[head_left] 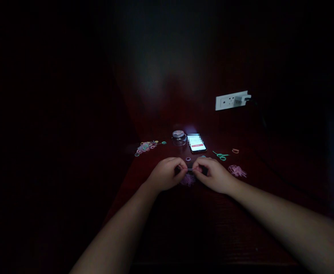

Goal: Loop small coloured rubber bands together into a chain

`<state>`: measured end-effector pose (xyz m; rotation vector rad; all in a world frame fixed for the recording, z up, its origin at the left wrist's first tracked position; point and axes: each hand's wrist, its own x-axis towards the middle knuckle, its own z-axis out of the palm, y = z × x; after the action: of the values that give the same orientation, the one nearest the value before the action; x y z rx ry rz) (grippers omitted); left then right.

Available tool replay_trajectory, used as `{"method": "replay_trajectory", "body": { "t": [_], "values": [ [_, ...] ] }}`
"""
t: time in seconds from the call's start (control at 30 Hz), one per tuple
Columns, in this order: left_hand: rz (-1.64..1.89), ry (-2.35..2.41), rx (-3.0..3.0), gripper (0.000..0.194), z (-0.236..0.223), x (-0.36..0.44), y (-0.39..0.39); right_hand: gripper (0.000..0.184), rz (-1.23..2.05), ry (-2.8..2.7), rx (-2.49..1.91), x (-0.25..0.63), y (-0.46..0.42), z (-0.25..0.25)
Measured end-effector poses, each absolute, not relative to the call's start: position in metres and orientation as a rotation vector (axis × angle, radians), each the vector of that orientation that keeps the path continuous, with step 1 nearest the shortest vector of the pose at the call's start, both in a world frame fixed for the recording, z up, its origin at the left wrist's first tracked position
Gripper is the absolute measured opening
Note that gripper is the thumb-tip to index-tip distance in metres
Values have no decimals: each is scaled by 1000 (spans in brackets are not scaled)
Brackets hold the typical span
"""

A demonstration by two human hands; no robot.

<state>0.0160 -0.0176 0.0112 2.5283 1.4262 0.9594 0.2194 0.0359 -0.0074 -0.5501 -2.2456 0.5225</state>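
A thin pale strand (190, 169) stretches between my hands, its exact kind too small to make out. My left hand (168, 174) pinches one end between thumb and fingers, and my right hand (211, 173) pinches the other. Just below the strand lies a loose heap of purple strips (187, 180), partly in shadow. Beyond my fingertips sits a small lilac ring (188, 159), and a bluish one (203, 156) shows partly behind my right hand. To the right of that hand rests a bundle of pink strips (237, 171).
Small coloured bands (146, 147) are piled at the left of the dark red table (212, 224). A lidded clear jar (179, 138) stands near a lit phone (197, 143). Green scissors (221, 155) and an orange-pink band (235, 151) lie at right. A wall socket (232, 100) holds a plug.
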Motion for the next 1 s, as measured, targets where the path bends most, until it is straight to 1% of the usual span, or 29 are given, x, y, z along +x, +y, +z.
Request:
{"method": "replay_trajectory", "body": {
  "t": [0.4, 1.0],
  "values": [
    [939, 1398, 2534, 6, 15, 14, -19, 11, 572, -2245, -544, 220, 36, -6],
    [890, 1395, 2559, 7, 11, 11, -15, 10, 558, -2230, -540, 220, 38, -9]
  ]
}}
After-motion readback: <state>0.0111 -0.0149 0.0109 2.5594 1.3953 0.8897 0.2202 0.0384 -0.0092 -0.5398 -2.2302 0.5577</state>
